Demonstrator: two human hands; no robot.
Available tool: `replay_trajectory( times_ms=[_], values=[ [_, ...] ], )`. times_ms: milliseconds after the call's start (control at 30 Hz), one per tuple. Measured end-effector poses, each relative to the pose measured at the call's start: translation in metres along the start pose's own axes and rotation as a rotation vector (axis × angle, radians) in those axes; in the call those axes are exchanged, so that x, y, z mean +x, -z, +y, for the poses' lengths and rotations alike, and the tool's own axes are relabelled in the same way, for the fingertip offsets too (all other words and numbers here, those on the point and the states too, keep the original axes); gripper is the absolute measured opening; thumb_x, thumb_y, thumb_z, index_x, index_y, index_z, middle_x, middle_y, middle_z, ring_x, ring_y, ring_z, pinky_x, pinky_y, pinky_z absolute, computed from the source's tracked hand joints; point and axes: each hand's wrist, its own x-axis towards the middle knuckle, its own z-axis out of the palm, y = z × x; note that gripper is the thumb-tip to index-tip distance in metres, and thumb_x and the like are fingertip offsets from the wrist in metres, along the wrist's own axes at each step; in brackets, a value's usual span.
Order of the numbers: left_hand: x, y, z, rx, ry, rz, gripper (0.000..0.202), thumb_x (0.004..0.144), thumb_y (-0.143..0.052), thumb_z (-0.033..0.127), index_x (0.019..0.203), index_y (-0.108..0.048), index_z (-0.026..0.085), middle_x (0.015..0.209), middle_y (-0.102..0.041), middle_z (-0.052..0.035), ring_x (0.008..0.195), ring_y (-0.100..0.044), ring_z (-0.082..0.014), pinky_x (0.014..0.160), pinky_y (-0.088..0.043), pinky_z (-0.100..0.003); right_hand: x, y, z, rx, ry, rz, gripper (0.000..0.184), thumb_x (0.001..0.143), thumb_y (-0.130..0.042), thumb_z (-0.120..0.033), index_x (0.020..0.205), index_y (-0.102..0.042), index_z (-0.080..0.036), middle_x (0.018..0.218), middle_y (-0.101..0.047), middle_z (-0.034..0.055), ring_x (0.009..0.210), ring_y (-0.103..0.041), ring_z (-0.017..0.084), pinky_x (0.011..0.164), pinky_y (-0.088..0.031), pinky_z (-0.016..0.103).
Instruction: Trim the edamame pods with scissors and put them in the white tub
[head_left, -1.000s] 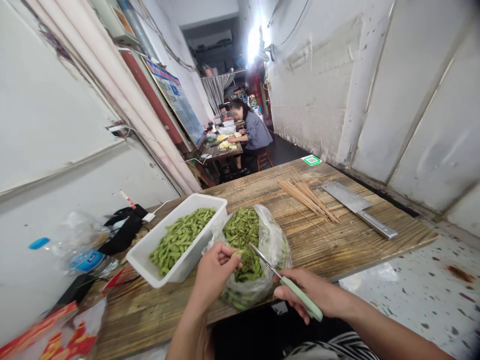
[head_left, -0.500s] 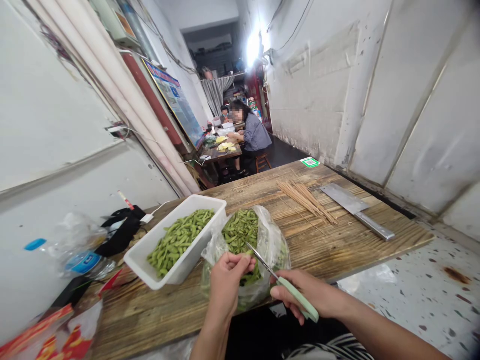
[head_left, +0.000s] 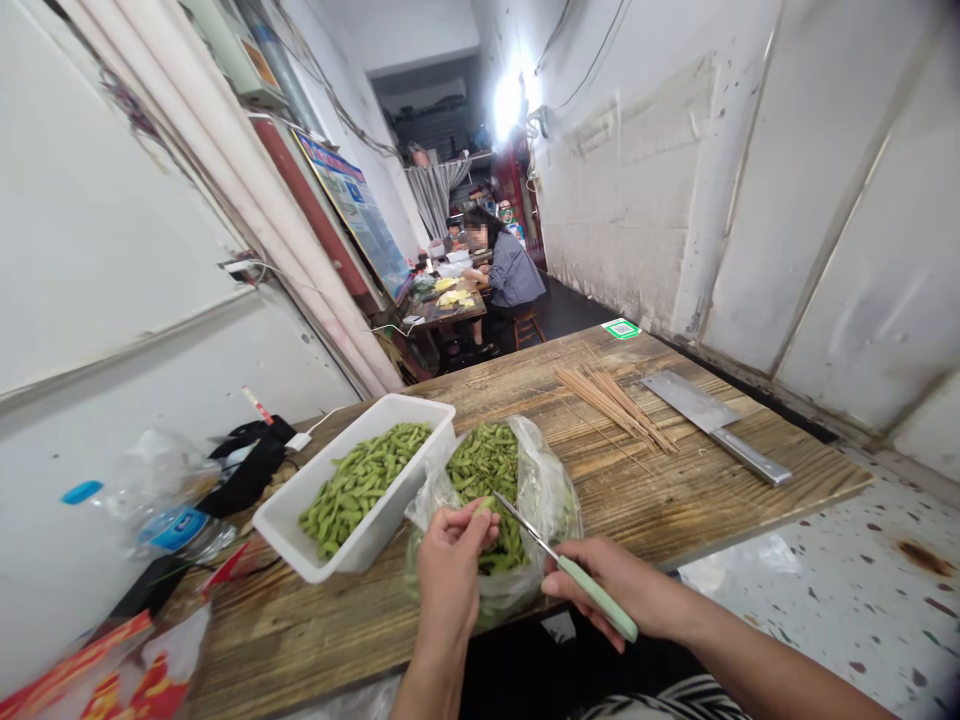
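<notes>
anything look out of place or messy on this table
Nothing looks spilled or broken. A water bottle lies on its side at the left end of the table, and a bare cleaver lies flat near the far right edge beside loose skewers. The left hand holds a pod, the right hand scissors.

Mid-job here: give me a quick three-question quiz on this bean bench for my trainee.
1. True or false: the flat steel cleaver lies on the brown wooden table beside the thin bamboo skewers.
2. The right hand grips: A) a wooden spoon, B) pale-green-handled metal scissors, C) a paint brush?
3. Fill in: the left hand pinches a green soybean pod above the clear plastic ____.
Key: 1 true; 2 B; 3 bag.
</notes>
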Motion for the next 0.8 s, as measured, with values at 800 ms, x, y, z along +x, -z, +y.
replay_trajectory(
  times_ms=[800],
  values=[
    [0.009, 0.013, 0.0, 0.393, -0.148, -0.034, 0.039, 0.064, -0.074, 0.045, 0.089, -0.075, 0.016, 0.061, -0.067, -0.0009, 0.052, -0.052, -0.0132, 0.053, -0.042, -0.025, -0.016, 0.002, -0.032, -0.483, 0.054, 0.148, 0.03, 0.081, -0.066, -0.046, 0.088, -0.06, -0.017, 0.065, -0.051, -0.0036, 0.053, -0.045, 0.008, 0.045, -0.033, 0.016]
  ],
)
